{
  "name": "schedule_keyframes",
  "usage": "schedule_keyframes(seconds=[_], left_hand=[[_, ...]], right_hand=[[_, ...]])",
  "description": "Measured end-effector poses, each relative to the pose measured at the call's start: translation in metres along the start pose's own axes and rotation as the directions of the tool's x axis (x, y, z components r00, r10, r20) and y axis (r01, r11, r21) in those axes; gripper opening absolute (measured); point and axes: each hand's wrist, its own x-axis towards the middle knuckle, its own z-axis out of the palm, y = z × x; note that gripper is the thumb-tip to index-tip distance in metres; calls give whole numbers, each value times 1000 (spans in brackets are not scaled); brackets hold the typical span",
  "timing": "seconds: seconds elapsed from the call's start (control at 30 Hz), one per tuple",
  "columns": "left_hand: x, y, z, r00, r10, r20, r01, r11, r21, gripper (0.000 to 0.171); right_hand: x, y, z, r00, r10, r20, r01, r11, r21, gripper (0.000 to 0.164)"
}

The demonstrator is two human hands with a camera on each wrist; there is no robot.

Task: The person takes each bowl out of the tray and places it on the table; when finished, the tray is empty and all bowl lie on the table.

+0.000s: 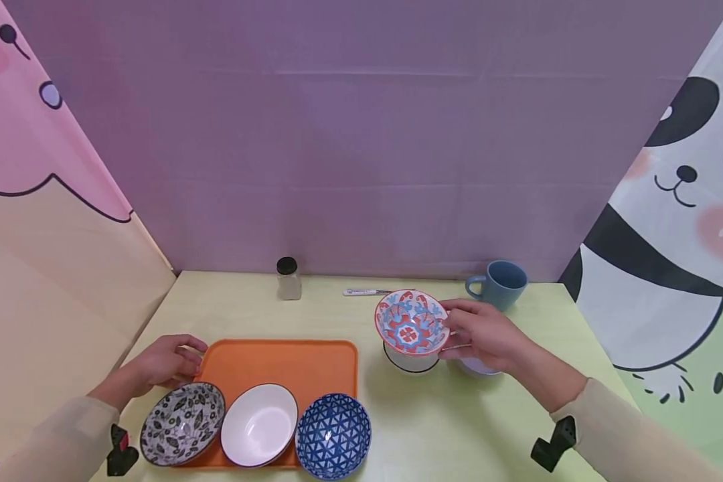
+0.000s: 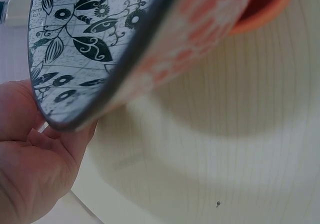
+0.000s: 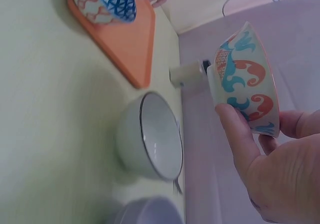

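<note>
My right hand [image 1: 485,333] grips a red and blue patterned bowl [image 1: 411,323] by its right side, thumb and fingers at the wall. In the right wrist view that bowl hangs in the air, above a white bowl [image 3: 160,136] with a dark rim on the table. My left hand [image 1: 165,361] rests by the upper left corner of an orange tray [image 1: 283,358], its fingers loosely bent. Just below it a black-and-white leaf-patterned bowl [image 1: 183,424] sits tilted along the tray's front. A white bowl [image 1: 259,425] and a blue patterned bowl [image 1: 333,436] continue that row.
A pale lilac bowl [image 1: 480,367] is partly hidden under my right hand. Behind it stands a blue mug [image 1: 505,284]. A black-lidded jar [image 1: 288,279] and a slim white-handled item [image 1: 364,292] are near the table's back edge, before a purple cloth [image 1: 361,134].
</note>
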Motion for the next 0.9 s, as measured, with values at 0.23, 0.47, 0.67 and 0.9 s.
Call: schedule_keyframes(seconds=[0.23, 0.47, 0.67, 0.9], left_hand=[[-1, -2, 0, 1000, -10, -6, 10, 1000, -12, 47], [-3, 2, 3, 1000, -2, -7, 2, 1000, -12, 45], [-1, 1, 3, 1000, -6, -4, 6, 1000, 3, 45], [0, 1, 1, 1000, -2, -6, 2, 1000, 13, 46]], right_hand=[[-19, 9, -34, 1000, -11, -26, 11, 1000, -3, 50], [-41, 12, -68, 996, 13, -86, -14, 1000, -7, 56], [-58, 14, -97, 991, 5, -131, -6, 1000, -8, 58], [-74, 25, -129, 986, 0, -168, 3, 1000, 16, 65]])
